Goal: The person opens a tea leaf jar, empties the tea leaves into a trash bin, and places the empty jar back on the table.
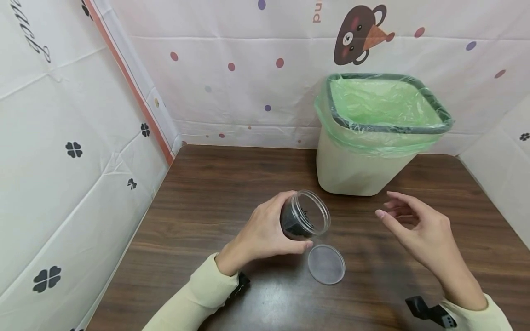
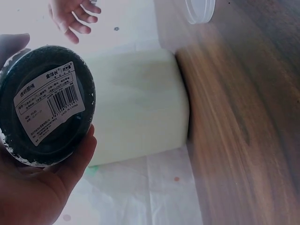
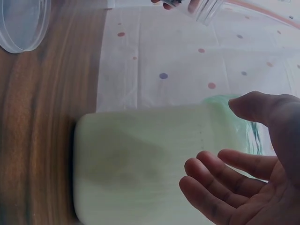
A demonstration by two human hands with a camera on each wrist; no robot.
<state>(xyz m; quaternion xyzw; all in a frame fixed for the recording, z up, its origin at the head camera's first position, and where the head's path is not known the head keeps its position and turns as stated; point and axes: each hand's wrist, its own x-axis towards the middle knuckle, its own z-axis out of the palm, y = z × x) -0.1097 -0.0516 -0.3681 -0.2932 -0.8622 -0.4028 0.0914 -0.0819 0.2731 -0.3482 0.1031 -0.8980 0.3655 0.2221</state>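
In the left hand (image 1: 265,230), a clear jar (image 1: 305,215) is held up off the bench (image 1: 198,193), tipped over so that its uncovered mouth faces toward the right hand (image 1: 422,236). The left thumb and fingers curl round the jar's sides from opposite edges. Dark contents (image 1: 291,225) lie in its lower part; what they are is hard to tell. Its base is turned to the left wrist camera, showing a white label (image 2: 49,103) with a barcode (most of the small print is too fine to read).

The right hand is well apart from the jar, holding nothing, its fingers loosely bent and the thumb spread away from them. Between the hands, near the tip of the left thumb, a clear round lid (image 1: 326,265) lies flat on the bench.

Beyond both hands, nearer to the right one, stands a cream bin (image 1: 352,168) with a dark rim (image 1: 434,108) and a green liner (image 1: 381,103) folded over its edge. Behind the bin, farther from the hands, hangs a pale cloth (image 1: 244,92) printed with coloured dots and a brown bear figure (image 1: 352,34). Pale sleeves (image 1: 198,294) cover both forearms.
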